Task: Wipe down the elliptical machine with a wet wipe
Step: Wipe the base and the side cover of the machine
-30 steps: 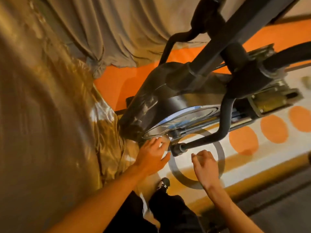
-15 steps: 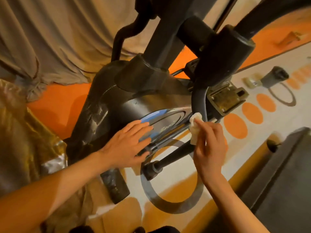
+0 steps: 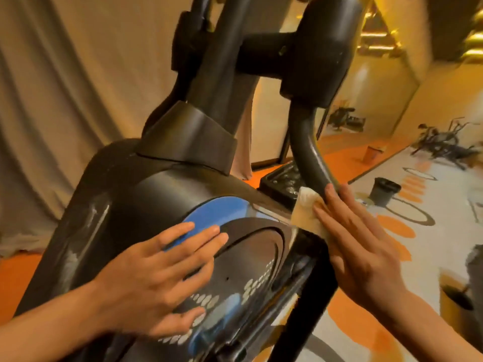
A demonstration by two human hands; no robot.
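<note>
The left hand [image 3: 156,278] lies flat, fingers spread, on the elliptical machine [image 3: 125,205] at lower centre. The right hand [image 3: 366,252], fingers straight and together, presses the wet wipe [image 3: 305,212] against the curved tube [image 3: 304,142] at centre right.

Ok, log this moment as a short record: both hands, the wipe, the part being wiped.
left hand: flat, fingers spread, resting on the elliptical's black flywheel housing
right hand: straight fingers pressing the wet wipe against the curved arm tube; thumb hidden
wet wipe: white, bunched, between fingers and tube
background: dark bin beyond the right hand
</note>
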